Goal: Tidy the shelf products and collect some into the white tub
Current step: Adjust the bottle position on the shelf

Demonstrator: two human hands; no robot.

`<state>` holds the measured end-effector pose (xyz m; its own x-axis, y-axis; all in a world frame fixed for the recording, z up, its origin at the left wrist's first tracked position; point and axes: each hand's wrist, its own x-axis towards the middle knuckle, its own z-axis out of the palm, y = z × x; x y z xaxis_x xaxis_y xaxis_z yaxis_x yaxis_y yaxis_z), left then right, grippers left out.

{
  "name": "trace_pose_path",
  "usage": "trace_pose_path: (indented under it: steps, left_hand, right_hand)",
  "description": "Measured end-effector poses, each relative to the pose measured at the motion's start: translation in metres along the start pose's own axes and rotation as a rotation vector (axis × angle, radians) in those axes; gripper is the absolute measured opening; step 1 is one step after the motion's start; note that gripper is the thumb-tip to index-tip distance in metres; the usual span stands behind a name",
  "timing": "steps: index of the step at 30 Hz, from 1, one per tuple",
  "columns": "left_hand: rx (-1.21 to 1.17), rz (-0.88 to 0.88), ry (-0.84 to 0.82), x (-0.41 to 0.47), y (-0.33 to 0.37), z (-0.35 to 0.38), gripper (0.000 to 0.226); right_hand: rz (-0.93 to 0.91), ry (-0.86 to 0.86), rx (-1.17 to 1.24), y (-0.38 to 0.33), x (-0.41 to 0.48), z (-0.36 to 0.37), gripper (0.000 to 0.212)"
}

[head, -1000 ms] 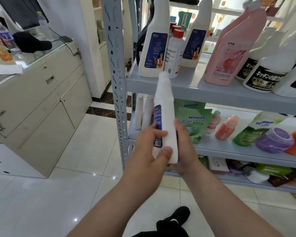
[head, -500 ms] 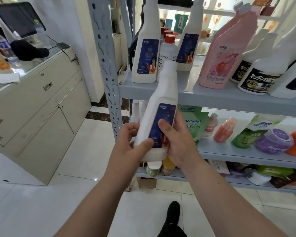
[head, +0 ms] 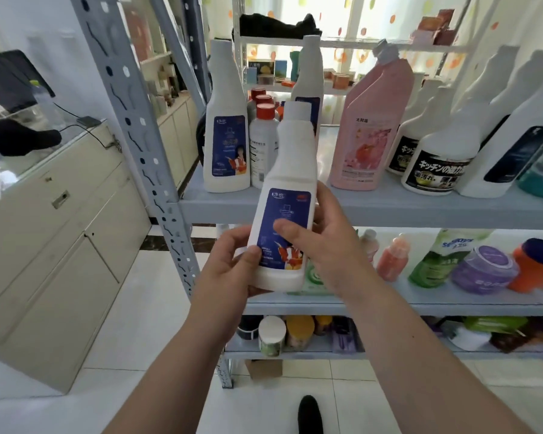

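The white bottle (head: 287, 195) rose toward the center of the frame and turned its blue label to the camera; the right hand (head: 333, 242) laid its thumb on it.

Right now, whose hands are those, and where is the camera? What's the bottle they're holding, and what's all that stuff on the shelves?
There is no machine here, just a person. The one picture comes from a camera worn on their head, looking forward and down, so you see their own arms. The left hand and right hand both hold a white bottle with a blue label, upright, in front of a grey shelf. On the top level stand a matching bottle, red-capped bottles and a pink bottle. The level below has a green pouch and a purple jar.
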<state>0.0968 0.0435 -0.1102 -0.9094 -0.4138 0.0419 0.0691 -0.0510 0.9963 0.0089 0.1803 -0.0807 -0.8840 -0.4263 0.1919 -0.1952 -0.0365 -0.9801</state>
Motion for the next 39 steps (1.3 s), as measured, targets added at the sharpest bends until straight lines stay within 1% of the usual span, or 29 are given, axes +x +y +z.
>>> trace_pose_path:
  steps: [3,5,6,7,8,11,13,14,15,17,19,24,26,29,31,33,35,37,39]
  left_hand:
    - [0.099,0.051,-0.049,0.02,0.018,0.009,0.022]
    - [0.247,0.129,-0.087,0.04,0.028,0.009,0.02]
    - [0.347,0.193,-0.075,0.051,0.033,0.007,0.018]
    - [0.444,0.258,-0.029,0.062,0.036,0.003,0.017]
    - [0.515,0.319,0.05,0.072,0.041,-0.001,0.019]
    - [0.506,0.452,0.288,0.101,0.054,-0.011,0.039]
    - [0.53,0.451,0.367,0.123,0.061,-0.018,0.058]
    - [0.553,0.421,0.376,0.134,0.063,-0.021,0.067]
    - [0.565,0.376,0.37,0.144,0.065,-0.023,0.074]
    - [0.541,0.309,0.325,0.159,0.068,-0.025,0.081]
    - [0.505,0.281,0.278,0.167,0.069,-0.026,0.079]
    - [0.522,0.296,0.247,0.171,0.064,-0.025,0.058]
    - [0.52,0.307,0.24,0.172,0.062,-0.026,0.056]
    - [0.535,0.309,0.239,0.174,0.061,-0.027,0.055]
    - [0.543,0.301,0.24,0.174,0.061,-0.027,0.056]
    - [0.541,0.293,0.236,0.174,0.061,-0.028,0.056]
    - [0.54,0.285,0.23,0.175,0.061,-0.029,0.056]
    - [0.546,0.281,0.223,0.175,0.061,-0.03,0.056]
    - [0.55,0.282,0.217,0.175,0.062,-0.032,0.056]
  right_hand:
    - [-0.053,0.046,0.018,-0.012,0.017,-0.008,0.06]
    - [-0.107,0.092,0.003,-0.018,0.028,-0.012,0.061]
    - [-0.134,0.125,-0.008,-0.019,0.034,-0.014,0.061]
    - [-0.153,0.164,-0.02,-0.019,0.04,-0.015,0.062]
    - [-0.169,0.2,-0.034,-0.02,0.047,-0.016,0.063]
    - [-0.236,0.28,-0.143,-0.021,0.067,-0.019,0.063]
    - [-0.278,0.323,-0.203,-0.023,0.082,-0.02,0.066]
    - [-0.297,0.341,-0.228,-0.021,0.09,-0.02,0.067]
    - [-0.311,0.358,-0.256,-0.019,0.098,-0.02,0.067]
    - [-0.322,0.382,-0.312,-0.014,0.112,-0.019,0.066]
    - [-0.335,0.402,-0.362,-0.01,0.123,-0.017,0.065]
    - [-0.338,0.372,-0.499,-0.008,0.144,-0.016,0.075]
    - [-0.354,0.373,-0.626,-0.01,0.149,-0.018,0.086]
    - [-0.429,0.366,-0.861,-0.021,0.15,-0.022,0.112]
    - [-0.479,0.341,-1.039,-0.029,0.149,-0.024,0.119]
    - [-0.501,0.311,-1.257,-0.038,0.15,-0.025,0.115]
    - [-0.526,0.319,-1.451,-0.046,0.154,-0.026,0.108]
    - [-0.525,0.323,-1.583,-0.054,0.159,-0.028,0.099]
    - [-0.488,0.303,-1.661,-0.058,0.165,-0.029,0.085]
